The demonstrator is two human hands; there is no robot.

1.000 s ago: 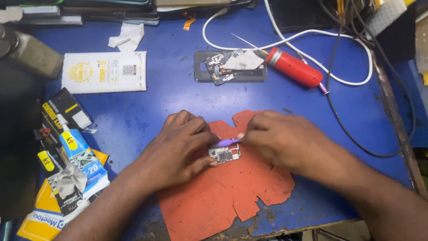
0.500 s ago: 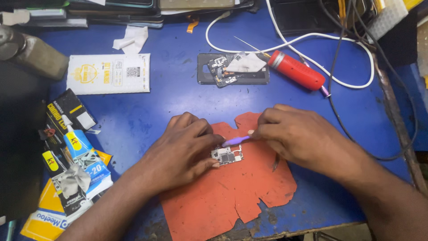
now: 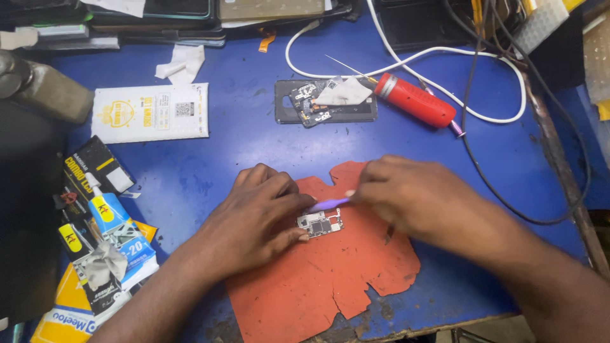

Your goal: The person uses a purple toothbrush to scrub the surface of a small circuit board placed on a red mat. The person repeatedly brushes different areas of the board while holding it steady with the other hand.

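Observation:
A small phone circuit board (image 3: pixel 319 223) lies on a torn red-orange mat (image 3: pixel 330 273) on the blue worktable (image 3: pixel 216 159). My left hand (image 3: pixel 257 219) rests on the mat and pins the board's left edge with its fingertips. My right hand (image 3: pixel 416 203) holds a thin purple tool (image 3: pixel 329 204) whose tip points left, just above the board.
A dark opened phone with loose parts (image 3: pixel 324 101) and a red-handled tool (image 3: pixel 414 101) lie beyond the mat. A white cable (image 3: pixel 406 60) loops at the back. A white packet (image 3: pixel 150 112) sits at left. Glue tubes and small boxes (image 3: pixel 101 235) crowd the left edge.
My right hand has shifted slightly to the right, and the purple tool now shows more between my two hands. The left hand and board stay in place.

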